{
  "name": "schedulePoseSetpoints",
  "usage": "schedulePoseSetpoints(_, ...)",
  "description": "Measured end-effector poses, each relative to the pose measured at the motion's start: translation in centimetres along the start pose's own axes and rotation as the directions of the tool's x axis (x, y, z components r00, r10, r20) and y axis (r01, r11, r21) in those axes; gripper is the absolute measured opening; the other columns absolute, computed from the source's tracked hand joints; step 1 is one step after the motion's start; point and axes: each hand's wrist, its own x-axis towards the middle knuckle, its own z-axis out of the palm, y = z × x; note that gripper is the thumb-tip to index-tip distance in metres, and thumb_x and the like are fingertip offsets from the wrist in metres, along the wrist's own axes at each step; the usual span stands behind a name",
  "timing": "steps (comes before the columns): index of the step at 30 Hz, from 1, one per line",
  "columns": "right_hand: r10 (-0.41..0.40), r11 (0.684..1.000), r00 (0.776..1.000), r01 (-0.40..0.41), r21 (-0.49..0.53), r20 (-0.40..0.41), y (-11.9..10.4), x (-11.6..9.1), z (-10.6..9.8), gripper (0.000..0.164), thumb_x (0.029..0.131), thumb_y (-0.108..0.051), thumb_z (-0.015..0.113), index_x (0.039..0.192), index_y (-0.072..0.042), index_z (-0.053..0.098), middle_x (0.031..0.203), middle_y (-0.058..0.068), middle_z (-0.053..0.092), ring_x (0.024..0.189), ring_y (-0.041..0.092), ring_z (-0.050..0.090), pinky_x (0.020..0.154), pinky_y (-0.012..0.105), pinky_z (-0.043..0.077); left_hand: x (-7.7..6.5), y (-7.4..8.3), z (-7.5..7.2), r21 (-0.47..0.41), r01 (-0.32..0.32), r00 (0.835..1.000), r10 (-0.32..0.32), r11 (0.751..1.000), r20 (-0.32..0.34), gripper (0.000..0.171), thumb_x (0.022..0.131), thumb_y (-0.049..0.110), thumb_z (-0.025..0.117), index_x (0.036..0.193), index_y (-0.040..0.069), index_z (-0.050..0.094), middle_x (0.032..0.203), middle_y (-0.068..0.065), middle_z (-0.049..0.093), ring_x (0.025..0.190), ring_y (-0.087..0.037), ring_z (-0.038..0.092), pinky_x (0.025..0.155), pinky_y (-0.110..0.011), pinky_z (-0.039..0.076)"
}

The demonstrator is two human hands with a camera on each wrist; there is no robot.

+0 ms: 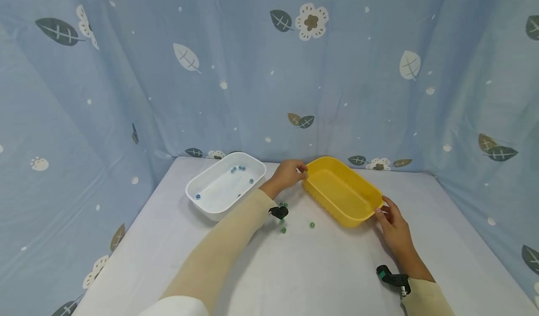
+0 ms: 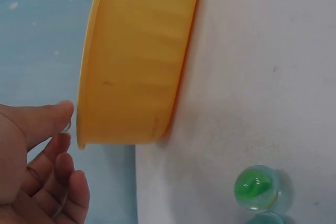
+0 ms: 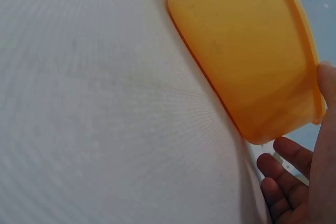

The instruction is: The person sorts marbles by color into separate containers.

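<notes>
Yellow tray [image 1: 340, 188] against right fingers [image 3: 283, 178]

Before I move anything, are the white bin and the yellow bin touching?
Apart: the head view shows white tabletop between the white bin and the yellow bin, with the left hand reaching across part of that gap.

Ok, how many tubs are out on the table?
2: the white tub on the left and the yellow tub on the right. No others show.

Yellow tray [image 1: 342, 192], white basin [image 1: 221, 185], green-swirled marbles [image 2: 255, 187], leaf-and-flower-print blue curtain [image 1: 248, 68]
</notes>
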Motion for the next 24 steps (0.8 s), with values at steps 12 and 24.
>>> schedulePoseSetpoints(12, 0.014, 1.0, 1.0, -0.014, 0.012, 0.01, -0.1, 0.0, 0.2, 0.065, 0.103, -0.046, 0.043, 0.156, -0.015, 0.021, 0.132, 0.028, 0.048, 0.112, 0.042, 0.051, 0.093, 0.06, 0.042, 1.1, -0.5, 0.7, -0.017, 0.016, 0.999, -0.016, 1.0, -0.027, 0.017, 0.089, 0.025, 0.074, 0.103, 0.016, 0.071, 0.095, 0.006, 0.064, 0.087, -0.011, 0.056, 0.074, -0.024, 0.048)
schedulePoseSetpoints(24, 0.007, 1.0, 1.0, -0.007, 0.014, -0.004, 0.0, 0.1, 0.0, 0.064, 0.103, -0.045, 0.043, 0.155, -0.015, 0.021, 0.133, 0.027, 0.048, 0.113, 0.043, 0.051, 0.094, 0.06, 0.041, 1.5, -0.5, 1.2, -0.053, 0.062, 0.997, -0.064, 0.997, -0.052, 0.019, 0.087, 0.026, 0.075, 0.102, 0.014, 0.072, 0.096, 0.005, 0.064, 0.085, -0.012, 0.056, 0.074, -0.024, 0.048)
